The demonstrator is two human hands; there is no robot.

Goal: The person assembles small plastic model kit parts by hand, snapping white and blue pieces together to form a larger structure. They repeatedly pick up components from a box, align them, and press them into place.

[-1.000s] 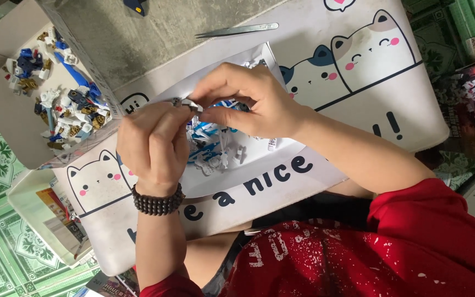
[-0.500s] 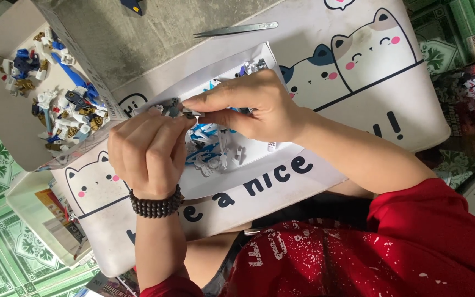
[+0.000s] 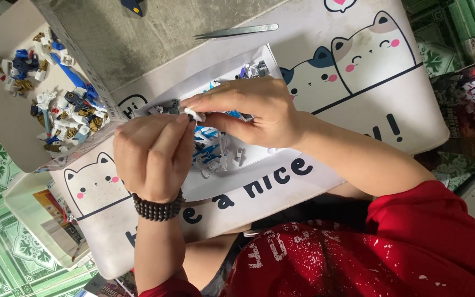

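Two hands meet over white cat-print lap tray (image 3: 358,82); small white plastic model part (image 3: 194,114) pinched between left hand (image 3: 152,157) fingertips and right hand (image 3: 254,110) fingertips, sitting at contact point of both grips; grey plastic piece (image 3: 166,108) just beside part, touching left fingers; loose blue-white plastic parts (image 3: 213,151) on clear bag beneath hands; metal tweezers (image 3: 236,31) well apart, near tray edge; cardboard box of parts (image 3: 56,104) beside tray.

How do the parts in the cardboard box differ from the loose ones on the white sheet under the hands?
The parts in the cardboard box lie apart from both hands, and some are gold; the parts on the white sheet lie right under the left hand and right hand, with no gold showing. Both piles hold small white and blue plastic pieces.
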